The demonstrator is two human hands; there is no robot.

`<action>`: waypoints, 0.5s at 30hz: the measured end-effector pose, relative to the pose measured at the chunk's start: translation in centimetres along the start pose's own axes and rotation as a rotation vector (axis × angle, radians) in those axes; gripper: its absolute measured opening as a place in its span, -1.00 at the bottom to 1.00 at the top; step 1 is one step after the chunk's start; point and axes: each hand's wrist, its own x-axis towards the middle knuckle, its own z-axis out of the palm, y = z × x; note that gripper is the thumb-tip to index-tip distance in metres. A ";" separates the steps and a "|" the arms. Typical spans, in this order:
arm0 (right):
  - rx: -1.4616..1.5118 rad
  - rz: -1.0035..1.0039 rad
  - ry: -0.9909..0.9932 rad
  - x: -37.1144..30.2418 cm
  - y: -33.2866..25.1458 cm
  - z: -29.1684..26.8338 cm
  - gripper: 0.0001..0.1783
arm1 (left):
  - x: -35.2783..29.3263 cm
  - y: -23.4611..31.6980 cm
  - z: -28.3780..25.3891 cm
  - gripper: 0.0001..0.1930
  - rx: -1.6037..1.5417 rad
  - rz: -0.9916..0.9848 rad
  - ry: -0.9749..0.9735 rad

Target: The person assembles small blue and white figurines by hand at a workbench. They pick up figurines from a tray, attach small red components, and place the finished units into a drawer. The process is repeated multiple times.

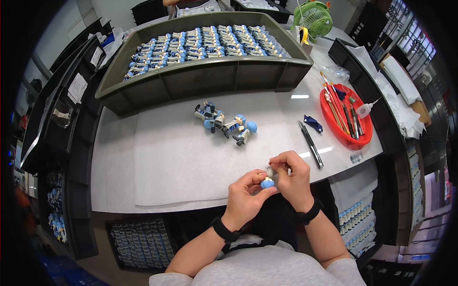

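Note:
Close to the table's front edge, a small figurine with blue hair (267, 183) is held between my two hands. My left hand (246, 196) pinches it by the head, its fingers closed. The fingertips of my right hand (292, 178) close on the pale body end of the same figurine; what exactly they pinch is partly hidden. Farther back on the white sheet (181, 162) lies a loose cluster of similar blue-haired figurines (222, 121), some on their sides. I wear a black band on each wrist.
A large grey-green tray (205, 78) with rows of figurines spans the back. To the right are a craft knife (311, 145), a dark blue piece (313, 124) and a red dish (329, 119) of brushes, tools and a dropper bottle (364, 110). A green fan (313, 20) stands behind.

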 end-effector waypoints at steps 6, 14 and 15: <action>-0.002 0.055 -0.004 -0.2 0.3 -0.2 -0.86 | 0.0 0.1 0.0 -0.65 0.030 0.011 0.001; 0.029 0.085 -0.021 0.0 0.6 -0.2 -0.88 | 0.1 0.1 0.1 -0.67 0.014 -0.010 0.007; 0.006 0.073 -0.036 -0.3 0.3 -0.2 -0.88 | 0.0 0.1 0.0 -0.67 0.001 -0.007 0.004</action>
